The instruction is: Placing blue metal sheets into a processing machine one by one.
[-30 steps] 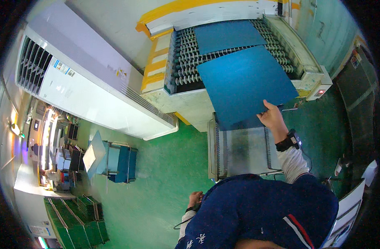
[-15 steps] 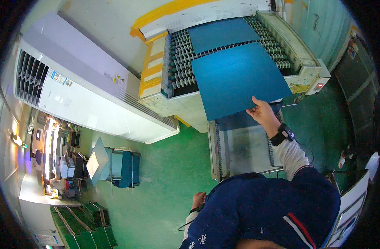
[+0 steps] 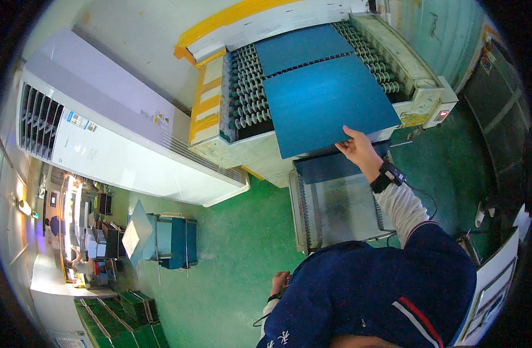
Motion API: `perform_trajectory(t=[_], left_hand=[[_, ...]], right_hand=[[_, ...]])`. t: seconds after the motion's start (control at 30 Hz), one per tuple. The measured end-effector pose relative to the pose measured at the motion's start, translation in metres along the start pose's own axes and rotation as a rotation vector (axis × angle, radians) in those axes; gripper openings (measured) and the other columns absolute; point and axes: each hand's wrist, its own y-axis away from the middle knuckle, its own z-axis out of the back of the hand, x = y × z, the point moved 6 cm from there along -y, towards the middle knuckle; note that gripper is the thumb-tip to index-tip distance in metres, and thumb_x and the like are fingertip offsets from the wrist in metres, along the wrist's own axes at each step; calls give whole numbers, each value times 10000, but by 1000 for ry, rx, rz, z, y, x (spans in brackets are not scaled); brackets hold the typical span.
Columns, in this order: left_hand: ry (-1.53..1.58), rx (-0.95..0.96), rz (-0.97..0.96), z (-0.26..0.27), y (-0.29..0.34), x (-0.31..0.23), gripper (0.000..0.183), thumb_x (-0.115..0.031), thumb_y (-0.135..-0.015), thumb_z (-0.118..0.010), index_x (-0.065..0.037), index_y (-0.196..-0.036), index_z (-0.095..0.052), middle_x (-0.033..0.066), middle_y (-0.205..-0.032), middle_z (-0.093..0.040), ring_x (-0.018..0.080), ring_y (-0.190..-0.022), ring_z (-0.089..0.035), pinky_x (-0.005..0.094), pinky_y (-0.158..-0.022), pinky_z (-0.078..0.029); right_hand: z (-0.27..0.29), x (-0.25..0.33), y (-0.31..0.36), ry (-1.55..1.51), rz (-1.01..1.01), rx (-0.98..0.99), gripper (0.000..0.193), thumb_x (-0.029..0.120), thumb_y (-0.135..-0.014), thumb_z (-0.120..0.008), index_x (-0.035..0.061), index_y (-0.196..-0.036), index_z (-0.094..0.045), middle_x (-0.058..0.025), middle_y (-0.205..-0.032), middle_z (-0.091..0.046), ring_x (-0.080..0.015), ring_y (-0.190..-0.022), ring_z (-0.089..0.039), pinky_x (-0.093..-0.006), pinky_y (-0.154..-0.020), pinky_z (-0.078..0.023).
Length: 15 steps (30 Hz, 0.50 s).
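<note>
My right hand is closed on the near edge of a flat blue panel, thumb on top and fingers underneath. The panel's far part lies over the roller conveyor, while its near part juts out past the machine's front. Just beyond it, a second blue panel rests on the rollers, with a narrow gap between the two. Low beside my body hangs my left hand, its fingers mostly hidden by the jacket, away from the panels.
Below the conveyor's front stands a slotted rack with a blue panel at its far end. A white air conditioner lies left of the machine. Farther left are a cart holding panels and green racks. A dark door is at right.
My right hand has moved slightly away from me, bringing the near blue panel farther onto the rollers and closer to the one ahead. My left hand stays low at my side.
</note>
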Motion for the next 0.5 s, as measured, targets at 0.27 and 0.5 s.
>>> perform_trajectory(t=[0.27,0.5], left_hand=[[-2,31,-71,2,-12,12,236,-267,-797,-602,-37,-847,-626,0,-639,-567,103,-492,-508,245,-408,-417],[136,46,-15,-2,-11,14,247,-255,-788,-620,-24,-873,-630,1,-656,-584,97,-490,-516,242,-401,-421]], right_hand=[[-6,0,-4,7,5,-1,155,149,-826,-625,90,-920,-516,-55,-924,-538,-209,-858,-516,-393,-868,-432],[-8,6,-4,8,47,-8,186,152,-842,-599,44,-951,-494,-111,-948,-538,-264,-883,-528,-419,-881,-436]])
